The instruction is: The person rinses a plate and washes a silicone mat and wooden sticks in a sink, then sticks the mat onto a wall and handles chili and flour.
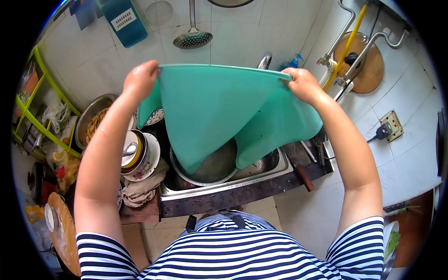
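Stretched between my hands is a flexible green mat [213, 105], rubbery in look, its upper edge nearly level. My left hand [140, 79] pinches that edge at one end. At the other end, the fingers of my right hand [301, 84] close on the same edge. Both hands look wet. Below the edge the mat hangs in folds over a steel sink [284, 161]. Its lower corner dips over a round metal basin [220, 168] in the sink. Much of the basin and the faucet [265, 61] is hidden behind the mat.
Stacked bowls and plates [152, 154] stand left of the sink beside a crumpled cloth [145, 185]. At the right lies a cleaver with a wooden handle [304, 177]. A skimmer [193, 39] hangs on the tiled wall. A plugged socket [392, 126] is at the right.
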Motion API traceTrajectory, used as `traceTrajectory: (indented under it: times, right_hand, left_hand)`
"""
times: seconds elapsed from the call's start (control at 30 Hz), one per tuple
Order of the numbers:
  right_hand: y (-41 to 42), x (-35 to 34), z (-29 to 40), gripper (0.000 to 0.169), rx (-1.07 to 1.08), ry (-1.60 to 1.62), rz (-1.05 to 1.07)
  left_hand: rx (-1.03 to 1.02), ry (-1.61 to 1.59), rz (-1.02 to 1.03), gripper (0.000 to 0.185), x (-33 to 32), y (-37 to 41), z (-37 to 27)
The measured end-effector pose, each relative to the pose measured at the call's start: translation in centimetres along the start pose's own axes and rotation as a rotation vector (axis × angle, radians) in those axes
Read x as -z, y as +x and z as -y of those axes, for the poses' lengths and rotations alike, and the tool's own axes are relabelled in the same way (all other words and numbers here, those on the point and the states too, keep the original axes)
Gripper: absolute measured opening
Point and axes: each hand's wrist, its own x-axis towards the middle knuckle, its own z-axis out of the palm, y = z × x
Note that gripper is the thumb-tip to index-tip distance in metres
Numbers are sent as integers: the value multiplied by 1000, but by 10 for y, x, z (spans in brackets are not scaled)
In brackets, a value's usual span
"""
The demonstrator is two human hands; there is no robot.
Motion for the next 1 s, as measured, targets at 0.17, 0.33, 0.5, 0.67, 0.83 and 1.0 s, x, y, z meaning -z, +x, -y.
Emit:
traceTrajectory:
  times: [0.17, 0.33, 0.5, 0.67, 0.83, 1.0]
  right_hand:
    - [7, 58, 33, 24, -84, -120, -50]
    - [-24, 81, 57, 24, -194, -386, -108]
    - [-65, 50, 64, 39, -315, -494, 137]
    - [-70, 4, 59, 34, -535, -625, 321]
    - [-44, -65, 29, 36, -1219, 553, 288]
    - [-20, -143, 29, 39, -1110, 1356, 87]
  left_hand:
    - [-29, -96, -36, 24, 38, 23, 15]
    - [-45, -136, -98, 24, 30, 36, 52]
    - [-8, -223, -121, 24, 16, 40, 65]
    - [-48, -235, -165, 25, 12, 40, 63]
    - [-57, -257, -144, 23, 24, 29, 56]
    - [-51, -264, -119, 21, 24, 23, 65]
